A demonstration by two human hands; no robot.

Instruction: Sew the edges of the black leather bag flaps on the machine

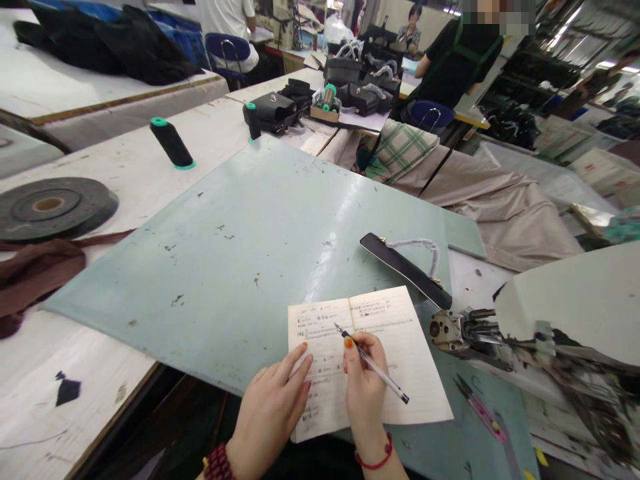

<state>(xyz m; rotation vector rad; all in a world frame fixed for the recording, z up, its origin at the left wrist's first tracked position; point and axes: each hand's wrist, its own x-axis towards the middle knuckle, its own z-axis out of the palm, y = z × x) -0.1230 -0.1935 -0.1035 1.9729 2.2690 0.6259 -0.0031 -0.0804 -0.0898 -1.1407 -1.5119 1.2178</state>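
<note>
An open notebook (420, 373) with handwritten lines lies at the near edge of a pale green board (260, 220). My right hand (367, 380) is closed around a pen (383, 375), its tip pointing up and left just over the page. Resting on the notebook's left page is my left hand (275, 407), fingers stretched out and holding nothing. Beyond the notebook lies a black bag piece with a handle (405, 270), the handle wrapped in clear plastic.
At right stands a sewing machine (565, 320), with pink-handled thread snips (483, 410) beside it. Black thread cones (173, 143) and a dark tape roll (60, 207) sit at left. Black bags (345, 70) are piled at the back, where other people sit or stand.
</note>
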